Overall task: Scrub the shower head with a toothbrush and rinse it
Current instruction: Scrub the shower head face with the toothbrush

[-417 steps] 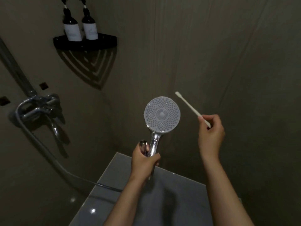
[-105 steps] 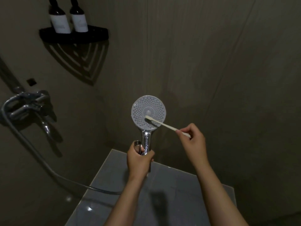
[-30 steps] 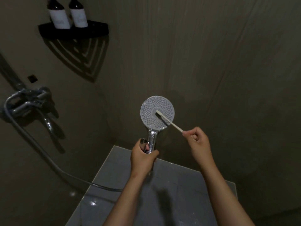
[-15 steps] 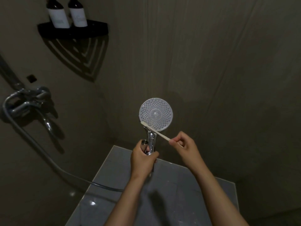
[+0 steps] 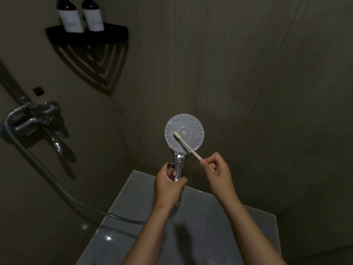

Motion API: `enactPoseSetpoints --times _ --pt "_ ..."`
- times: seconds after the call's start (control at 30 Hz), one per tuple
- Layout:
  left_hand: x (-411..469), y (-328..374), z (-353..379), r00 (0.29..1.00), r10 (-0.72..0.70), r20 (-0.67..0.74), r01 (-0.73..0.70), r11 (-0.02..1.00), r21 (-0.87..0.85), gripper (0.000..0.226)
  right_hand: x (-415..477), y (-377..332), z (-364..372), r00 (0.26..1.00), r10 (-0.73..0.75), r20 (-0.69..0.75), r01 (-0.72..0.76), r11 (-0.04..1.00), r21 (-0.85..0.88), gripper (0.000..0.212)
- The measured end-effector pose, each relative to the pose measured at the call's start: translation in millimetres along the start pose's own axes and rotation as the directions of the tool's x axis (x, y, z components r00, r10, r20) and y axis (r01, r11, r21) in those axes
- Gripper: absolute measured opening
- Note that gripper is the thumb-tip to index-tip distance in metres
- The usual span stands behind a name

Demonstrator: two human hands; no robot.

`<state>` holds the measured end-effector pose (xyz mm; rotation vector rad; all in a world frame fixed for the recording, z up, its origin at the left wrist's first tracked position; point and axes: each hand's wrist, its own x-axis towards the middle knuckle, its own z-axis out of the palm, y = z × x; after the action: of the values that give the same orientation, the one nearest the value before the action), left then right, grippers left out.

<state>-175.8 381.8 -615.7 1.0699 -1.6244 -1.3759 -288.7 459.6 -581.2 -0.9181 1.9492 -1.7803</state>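
A round chrome shower head [image 5: 191,129] with a pale dotted face points toward me in the middle of the view. My left hand [image 5: 169,185] grips its chrome handle from below. My right hand [image 5: 216,169] pinches the lower end of a slim cream toothbrush [image 5: 188,145]. The brush lies diagonally across the face, and its head touches the nozzles left of the centre disc.
The grey hose [image 5: 57,180] runs from the handle down and left to the chrome wall mixer [image 5: 31,119]. A black corner shelf [image 5: 87,36] holds two dark bottles [image 5: 81,15] at upper left. Dark wall panels close in behind; grey floor tiles [image 5: 200,226] lie below.
The brush head has moved up from the lower rim of the face to just left of its centre. My right hand rose slightly with it. My left hand held steady.
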Motion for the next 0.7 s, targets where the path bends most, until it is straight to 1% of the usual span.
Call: enactPoseSetpoints --times 0.23,0.3,0.37,0.47,0.53,0.6,0.7 --pt "-3 -1 1 1.0 -0.01 0.021 0.01 1.0 -0.005 0.023 -7 -4 10 0.992 -0.042 0.116 0.045 0.999 -0.022 0.017" --pt "-3 -3 0 1.0 -0.006 0.025 0.006 1.0 -0.009 0.022 -9 -5 11 0.996 -0.039 0.078 0.039 0.999 0.008 0.018" --pt "-2 -4 0 1.0 0.005 0.024 -0.005 1.0 -0.003 0.023 -8 -6 11 0.999 -0.043 -0.021 0.043 0.998 0.035 0.02" --pt "-1 -5 -1 1.0 0.019 0.017 -0.019 1.0 0.003 0.024 -7 -8 9 0.987 -0.06 -0.147 0.062 0.998 0.01 0.018" --pt "-2 -6 -1 1.0 0.023 0.011 -0.023 1.0 0.0 0.025 -7 -6 7 0.98 -0.068 -0.189 0.071 0.997 0.009 0.018" --pt "-2 -5 -2 1.0 0.02 0.008 -0.02 1.0 -0.005 0.025 -8 -3 8 0.983 -0.053 -0.178 0.055 0.998 0.004 0.018" --pt "-4 -2 -2 1.0 0.027 0.013 -0.027 0.999 0.024 0.023 -12 0 14 0.997 -0.021 -0.079 0.02 1.0 -0.01 0.02"
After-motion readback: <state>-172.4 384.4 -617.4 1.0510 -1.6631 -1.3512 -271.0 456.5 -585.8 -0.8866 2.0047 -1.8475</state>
